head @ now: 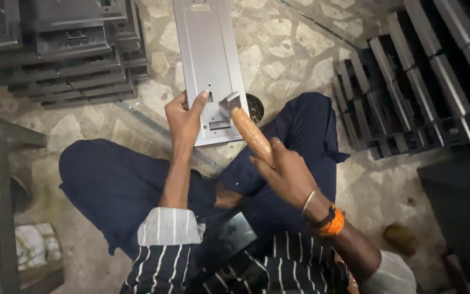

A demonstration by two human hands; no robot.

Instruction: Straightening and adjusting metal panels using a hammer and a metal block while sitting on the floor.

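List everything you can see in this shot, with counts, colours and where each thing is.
Metal plate: one, grey, flat on the floor ahead of the knees.
Hammer: one, wooden handle, steel head on the plate's near end.
Round dark object: one, right of the plate.
Stacked metal panels: many, dark grey, upper left.
Metal channels: many, grey, upper right.
Cloth: one, whitish, lower left.
Left hand: steadies the plate's edge.
Right hand: grip on the hammer handle.
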